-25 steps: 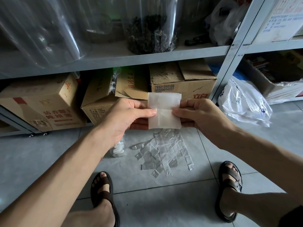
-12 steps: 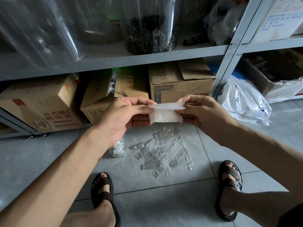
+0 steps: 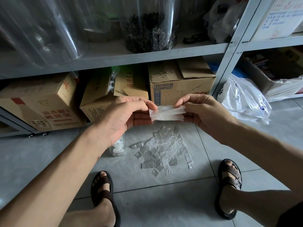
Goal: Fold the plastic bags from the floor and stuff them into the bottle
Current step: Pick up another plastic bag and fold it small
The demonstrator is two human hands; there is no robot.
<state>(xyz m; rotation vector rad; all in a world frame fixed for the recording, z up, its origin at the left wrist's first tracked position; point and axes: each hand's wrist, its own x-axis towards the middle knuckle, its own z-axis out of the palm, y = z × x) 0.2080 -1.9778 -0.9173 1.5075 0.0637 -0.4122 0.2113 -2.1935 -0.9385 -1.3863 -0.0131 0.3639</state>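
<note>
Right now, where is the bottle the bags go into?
In the head view, the bottle sits on the floor, partly hidden behind the left hand, just left of the flat clear bags.

The middle cardboard box (image 3: 180, 89) is carrying two printed lines, 79101010189 and 80300614227, with a blue barcode (image 3: 157, 97) sitting just below them. Red Chinese lettering is running across the left box (image 3: 49, 110), and blue print is showing on the white carton (image 3: 278, 17) and the white bag (image 3: 242, 100), all too unclear to read
</note>
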